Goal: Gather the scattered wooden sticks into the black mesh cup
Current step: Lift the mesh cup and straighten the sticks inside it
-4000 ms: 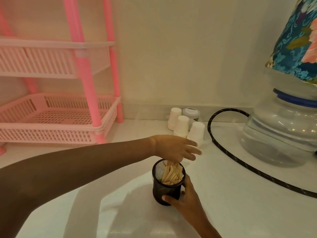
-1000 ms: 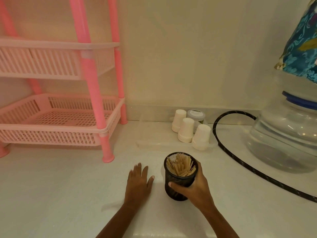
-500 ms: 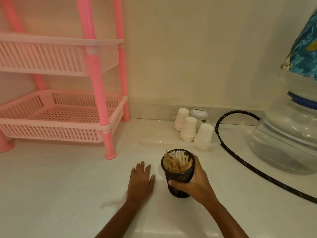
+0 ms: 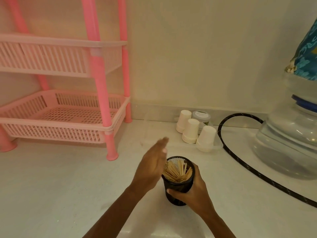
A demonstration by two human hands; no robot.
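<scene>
The black mesh cup (image 4: 178,186) is clasped by the right grip (image 4: 192,198); its upright wooden sticks (image 4: 176,170) are leaned frame-left, toward the flat, straight-fingered left grip (image 4: 151,170) just beside the rim

The black mesh cup (image 4: 177,186) is seen as matt woven metal; the wooden sticks (image 4: 174,170) in it are pale and unvarnished. The tabletop (image 4: 51,194) beneath the cup is smooth, white and faintly glossy. Left of the cup a rack (image 4: 101,93) of shiny pink plastic is seen; behind it, matt white paper cups (image 4: 190,131); right of it, a braided hose (image 4: 240,163) and a clear, glossy plastic jug (image 4: 288,148)
</scene>
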